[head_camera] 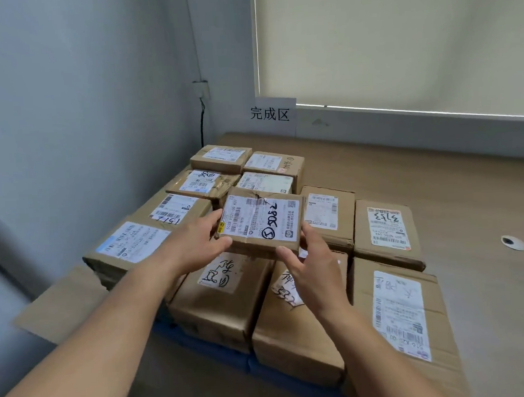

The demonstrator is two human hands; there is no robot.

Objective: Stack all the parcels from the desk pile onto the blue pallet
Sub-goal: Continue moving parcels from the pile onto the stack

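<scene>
A small brown parcel [260, 221] with a white label and black handwriting is held over the middle of the stack. My left hand [196, 245] grips its left edge and my right hand [313, 271] grips its near right corner. Under it, several brown cardboard parcels [223, 303] lie packed side by side on the blue pallet [201, 345], of which only a strip shows at the front. More small parcels [219, 158] form a second layer at the back.
A grey wall rises at the left and a window blind [398, 39] at the back. A paper sign [270, 114] stands behind the stack. A loose cardboard flap [60, 303] sticks out at the left. A cable hole [512, 242] sits at the right.
</scene>
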